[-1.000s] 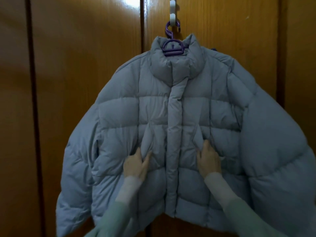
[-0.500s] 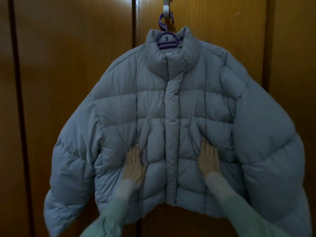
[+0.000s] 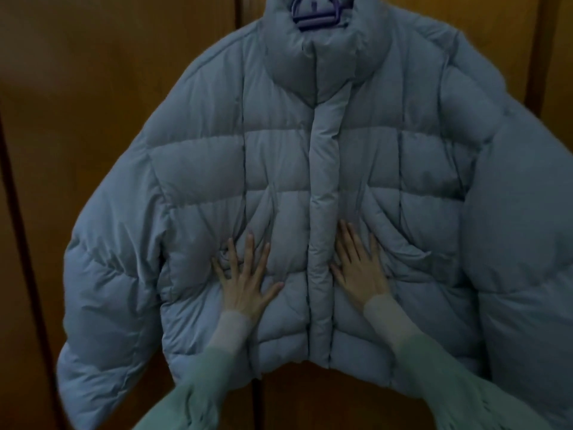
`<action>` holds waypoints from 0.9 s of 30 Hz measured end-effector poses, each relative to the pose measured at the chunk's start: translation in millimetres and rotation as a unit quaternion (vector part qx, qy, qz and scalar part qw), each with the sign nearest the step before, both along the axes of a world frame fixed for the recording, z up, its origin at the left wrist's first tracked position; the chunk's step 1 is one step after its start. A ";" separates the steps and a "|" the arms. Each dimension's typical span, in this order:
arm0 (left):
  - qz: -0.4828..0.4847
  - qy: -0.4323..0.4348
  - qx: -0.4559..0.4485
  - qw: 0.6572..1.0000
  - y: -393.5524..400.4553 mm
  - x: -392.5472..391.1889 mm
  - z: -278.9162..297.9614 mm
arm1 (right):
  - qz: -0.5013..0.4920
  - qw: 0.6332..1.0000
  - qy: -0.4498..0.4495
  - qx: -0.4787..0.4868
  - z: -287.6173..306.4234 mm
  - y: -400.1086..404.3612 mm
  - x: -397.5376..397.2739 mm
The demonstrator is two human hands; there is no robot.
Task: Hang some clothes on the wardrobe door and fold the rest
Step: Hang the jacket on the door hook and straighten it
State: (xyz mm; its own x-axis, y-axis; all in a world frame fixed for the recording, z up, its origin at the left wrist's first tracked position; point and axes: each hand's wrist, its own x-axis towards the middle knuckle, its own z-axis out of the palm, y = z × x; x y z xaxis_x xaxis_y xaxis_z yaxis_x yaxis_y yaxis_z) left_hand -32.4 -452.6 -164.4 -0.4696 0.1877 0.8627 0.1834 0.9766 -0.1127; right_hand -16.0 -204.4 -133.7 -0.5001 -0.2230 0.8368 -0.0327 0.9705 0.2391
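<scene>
— What is hanging there?
— A grey-blue puffer jacket (image 3: 322, 169), quilted into soft, padded blocks, hangs on a purple plastic hanger (image 3: 314, 13) against the glossy brown wooden wardrobe door (image 3: 108, 88). Its tall collar stands up and its puffy sleeves curve down each side.
— And the hands?
— Both lie flat on the lower front, gripping nothing. The left hand (image 3: 246, 279) spreads its fingers over a dented panel; the right hand (image 3: 361, 270) presses just beside the smooth centre placket. Pale green knit sleeves (image 3: 434, 367) cover the arms.
</scene>
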 end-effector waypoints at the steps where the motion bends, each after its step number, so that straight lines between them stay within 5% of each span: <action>1: 0.002 0.007 0.002 1.000 -1.4 -5.9 -2.1 | 0.004 1.000 0.021 0.014 -8.1 3.2 -5.9; 9: -0.008 -0.009 0.050 0.999 5.3 -31.0 -27.4 | 0.030 0.995 0.083 0.040 -34.0 10.0 -28.2; 17: 0.026 -0.041 0.009 0.999 8.3 -1.4 -50.5 | -0.027 0.996 -0.038 0.082 -62.1 14.5 4.6; 21: 0.044 -0.052 0.110 0.992 39.8 38.8 -18.4 | 0.010 0.995 -0.078 0.066 -54.0 17.8 42.1; 27: -0.096 -0.023 0.124 0.987 111.1 93.8 37.8 | -0.069 0.994 0.077 -0.019 -8.7 53.1 118.8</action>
State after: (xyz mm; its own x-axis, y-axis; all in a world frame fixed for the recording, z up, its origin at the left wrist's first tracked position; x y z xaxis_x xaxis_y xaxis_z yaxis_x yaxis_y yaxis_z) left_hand 61.4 -341.5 -126.7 -0.4859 0.0632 0.8717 0.3674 0.9197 0.1381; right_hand 102.7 -151.2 -142.4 -0.3895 -0.1280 0.9121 0.1352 0.9716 0.1941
